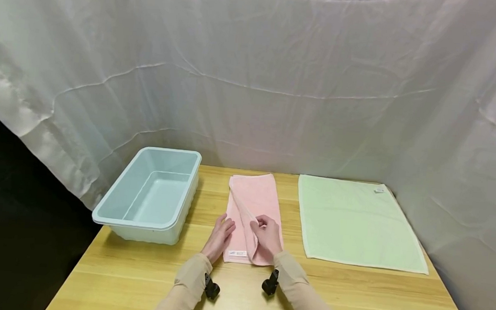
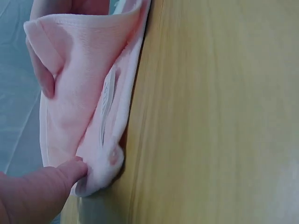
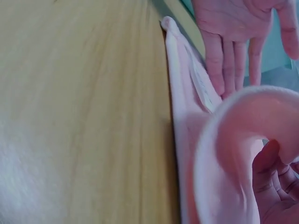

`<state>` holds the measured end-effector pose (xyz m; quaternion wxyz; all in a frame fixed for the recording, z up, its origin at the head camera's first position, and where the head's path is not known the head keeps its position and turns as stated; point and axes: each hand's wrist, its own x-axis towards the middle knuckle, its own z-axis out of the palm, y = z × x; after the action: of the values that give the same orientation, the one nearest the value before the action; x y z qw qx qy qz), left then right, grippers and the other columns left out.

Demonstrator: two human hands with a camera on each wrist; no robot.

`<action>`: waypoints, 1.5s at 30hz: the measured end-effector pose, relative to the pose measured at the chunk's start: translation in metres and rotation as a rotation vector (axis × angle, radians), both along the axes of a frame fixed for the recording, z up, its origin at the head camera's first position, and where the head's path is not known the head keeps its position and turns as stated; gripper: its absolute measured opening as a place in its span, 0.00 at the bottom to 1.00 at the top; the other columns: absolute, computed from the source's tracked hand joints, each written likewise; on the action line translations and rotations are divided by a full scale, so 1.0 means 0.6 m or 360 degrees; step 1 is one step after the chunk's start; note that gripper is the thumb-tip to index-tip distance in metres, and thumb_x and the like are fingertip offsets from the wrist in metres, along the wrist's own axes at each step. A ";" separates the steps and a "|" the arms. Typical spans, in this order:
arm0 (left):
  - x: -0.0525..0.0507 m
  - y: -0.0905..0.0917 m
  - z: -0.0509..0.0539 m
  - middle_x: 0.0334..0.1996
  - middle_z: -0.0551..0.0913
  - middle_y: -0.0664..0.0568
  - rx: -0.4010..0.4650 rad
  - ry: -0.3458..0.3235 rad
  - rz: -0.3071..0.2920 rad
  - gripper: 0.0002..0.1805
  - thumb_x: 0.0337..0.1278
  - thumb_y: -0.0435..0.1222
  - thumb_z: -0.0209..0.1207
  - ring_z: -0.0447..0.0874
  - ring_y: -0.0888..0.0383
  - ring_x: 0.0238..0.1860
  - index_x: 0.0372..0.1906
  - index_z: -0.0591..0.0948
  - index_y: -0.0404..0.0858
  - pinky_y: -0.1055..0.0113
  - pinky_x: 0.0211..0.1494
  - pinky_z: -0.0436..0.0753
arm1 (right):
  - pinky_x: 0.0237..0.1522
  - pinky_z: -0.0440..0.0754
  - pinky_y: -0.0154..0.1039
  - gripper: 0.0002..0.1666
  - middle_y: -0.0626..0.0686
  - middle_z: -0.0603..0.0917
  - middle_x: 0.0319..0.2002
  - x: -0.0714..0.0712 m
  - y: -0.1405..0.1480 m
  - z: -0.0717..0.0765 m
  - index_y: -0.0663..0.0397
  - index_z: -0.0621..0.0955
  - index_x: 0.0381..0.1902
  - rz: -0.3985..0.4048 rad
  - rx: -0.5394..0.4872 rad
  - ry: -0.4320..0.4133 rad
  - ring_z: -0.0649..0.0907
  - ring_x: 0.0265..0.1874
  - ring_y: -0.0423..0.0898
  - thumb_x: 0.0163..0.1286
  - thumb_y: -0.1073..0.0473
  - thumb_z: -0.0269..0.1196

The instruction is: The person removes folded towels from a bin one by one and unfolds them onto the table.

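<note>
A folded pink towel [image 1: 259, 194] lies on the table, with a white label [image 1: 237, 253] near its front edge. My right hand [image 1: 267, 234] pinches the edge of its top layer and holds it lifted, so the cloth curls up in the right wrist view. At the towel's left side is my left hand [image 1: 220, 237], its fingers straight in the right wrist view. Its thumb [image 2: 70, 172] touches the pink cloth near the corner in the left wrist view. Part of the right hand is hidden behind the raised cloth there.
A pale blue plastic basin [image 1: 189, 194] stands at the left of the wooden table [image 1: 359, 297]. On the right a light green towel [image 1: 357, 222] is spread flat, with a small label at its far corner. Grey-white curtains [image 1: 277, 114] hang behind the table.
</note>
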<state>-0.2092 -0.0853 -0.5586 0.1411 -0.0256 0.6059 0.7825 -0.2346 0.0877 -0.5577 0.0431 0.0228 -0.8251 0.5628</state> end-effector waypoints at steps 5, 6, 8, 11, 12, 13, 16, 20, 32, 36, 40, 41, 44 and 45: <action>0.000 -0.013 0.001 0.79 0.42 0.28 -0.0067 0.0018 0.0011 0.40 0.80 0.47 0.40 0.43 0.35 0.81 0.80 0.36 0.33 0.44 0.84 0.42 | 0.27 0.74 0.26 0.09 0.54 0.80 0.27 -0.002 0.006 0.002 0.70 0.84 0.40 -0.0041 -0.0128 -0.0036 0.75 0.23 0.35 0.65 0.68 0.63; -0.001 -0.017 0.001 0.80 0.41 0.28 -0.0076 0.0016 0.0017 0.40 0.79 0.47 0.40 0.42 0.35 0.81 0.80 0.36 0.33 0.44 0.84 0.42 | 0.28 0.74 0.26 0.09 0.54 0.80 0.28 -0.002 0.008 0.001 0.70 0.84 0.41 -0.0050 -0.0135 -0.0042 0.75 0.23 0.35 0.65 0.67 0.63; 0.000 -0.024 0.001 0.79 0.40 0.27 -0.0106 0.0036 0.0029 0.40 0.79 0.46 0.40 0.41 0.34 0.81 0.79 0.36 0.33 0.43 0.84 0.41 | 0.28 0.75 0.26 0.10 0.55 0.81 0.29 -0.001 0.013 0.002 0.71 0.83 0.42 -0.0059 -0.0145 -0.0045 0.75 0.24 0.34 0.65 0.67 0.63; 0.000 -0.036 0.002 0.79 0.40 0.26 -0.0176 0.0056 0.0061 0.40 0.79 0.46 0.40 0.40 0.33 0.81 0.79 0.36 0.32 0.42 0.83 0.41 | 0.30 0.75 0.26 0.12 0.54 0.80 0.29 -0.001 0.021 0.005 0.71 0.83 0.44 -0.0080 -0.0157 -0.0075 0.75 0.25 0.35 0.66 0.67 0.63; 0.000 -0.040 0.002 0.79 0.41 0.26 -0.0199 0.0064 0.0072 0.40 0.79 0.46 0.39 0.40 0.33 0.81 0.79 0.36 0.32 0.41 0.83 0.42 | 0.30 0.74 0.25 0.12 0.54 0.80 0.30 -0.001 0.024 0.006 0.71 0.83 0.44 -0.0089 -0.0154 -0.0077 0.75 0.25 0.35 0.66 0.66 0.64; 0.001 -0.044 0.003 0.78 0.42 0.25 -0.0248 0.0074 0.0085 0.39 0.79 0.46 0.39 0.41 0.32 0.80 0.79 0.36 0.32 0.41 0.83 0.43 | 0.30 0.74 0.25 0.12 0.55 0.80 0.30 -0.001 0.028 0.006 0.71 0.83 0.44 -0.0097 -0.0151 -0.0076 0.75 0.26 0.35 0.66 0.66 0.64; 0.002 -0.057 0.007 0.78 0.47 0.25 -0.0434 0.0089 0.0137 0.40 0.79 0.49 0.38 0.46 0.32 0.79 0.80 0.38 0.32 0.40 0.82 0.48 | 0.30 0.73 0.25 0.13 0.57 0.80 0.31 -0.002 0.041 0.007 0.73 0.82 0.45 -0.0125 -0.0153 -0.0070 0.75 0.27 0.35 0.67 0.66 0.64; 0.002 -0.073 0.013 0.77 0.52 0.25 -0.0639 0.0101 0.0213 0.40 0.78 0.52 0.38 0.50 0.31 0.78 0.80 0.42 0.33 0.38 0.81 0.51 | 0.29 0.73 0.26 0.14 0.57 0.80 0.31 -0.001 0.062 0.005 0.73 0.82 0.43 -0.0152 -0.0200 -0.0017 0.75 0.26 0.37 0.66 0.64 0.63; 0.004 -0.105 0.017 0.78 0.56 0.32 -0.0898 0.0089 0.0359 0.42 0.78 0.56 0.36 0.55 0.33 0.78 0.80 0.40 0.35 0.41 0.81 0.56 | 0.28 0.75 0.24 0.15 0.49 0.85 0.27 -0.004 0.144 0.008 0.69 0.83 0.44 -0.0525 -0.0120 -0.0170 0.77 0.24 0.32 0.66 0.62 0.62; 0.006 -0.107 0.015 0.78 0.55 0.33 -0.0952 0.0087 0.0388 0.42 0.78 0.58 0.35 0.56 0.34 0.78 0.81 0.39 0.35 0.42 0.81 0.56 | 0.26 0.75 0.26 0.15 0.49 0.86 0.26 0.008 0.162 0.007 0.69 0.82 0.46 -0.0556 -0.0064 -0.0256 0.77 0.21 0.32 0.67 0.62 0.62; 0.010 -0.105 0.012 0.79 0.53 0.34 -0.0967 0.0094 0.0396 0.42 0.78 0.57 0.35 0.55 0.35 0.78 0.81 0.39 0.36 0.42 0.81 0.55 | 0.26 0.75 0.31 0.15 0.49 0.85 0.25 0.025 0.178 0.003 0.67 0.82 0.46 -0.0544 0.0016 -0.0310 0.77 0.21 0.37 0.65 0.61 0.62; 0.012 -0.103 0.013 0.79 0.53 0.33 -0.0966 0.0107 0.0390 0.42 0.79 0.57 0.36 0.55 0.35 0.78 0.81 0.38 0.35 0.42 0.81 0.55 | 0.26 0.75 0.32 0.16 0.49 0.84 0.24 0.029 0.182 0.002 0.67 0.82 0.46 -0.0526 0.0047 -0.0326 0.77 0.21 0.38 0.65 0.60 0.61; 0.014 -0.094 0.017 0.78 0.54 0.31 -0.0967 0.0176 0.0352 0.42 0.79 0.55 0.37 0.55 0.34 0.78 0.80 0.38 0.34 0.41 0.81 0.55 | 0.28 0.75 0.32 0.15 0.48 0.82 0.24 0.033 0.188 0.002 0.63 0.82 0.45 -0.0506 0.0183 -0.0291 0.76 0.21 0.39 0.65 0.59 0.61; 0.012 -0.091 0.019 0.78 0.54 0.31 -0.0944 0.0205 0.0330 0.42 0.79 0.54 0.38 0.55 0.34 0.78 0.80 0.38 0.33 0.41 0.81 0.56 | 0.27 0.74 0.33 0.14 0.48 0.80 0.23 0.031 0.188 0.004 0.62 0.83 0.44 -0.0504 0.0217 -0.0253 0.75 0.20 0.40 0.65 0.59 0.61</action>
<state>-0.2019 -0.1397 -0.5472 0.0084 -0.0775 0.8095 0.5820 -0.2159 0.2006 -0.5554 0.0642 -0.1491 -0.8554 0.4919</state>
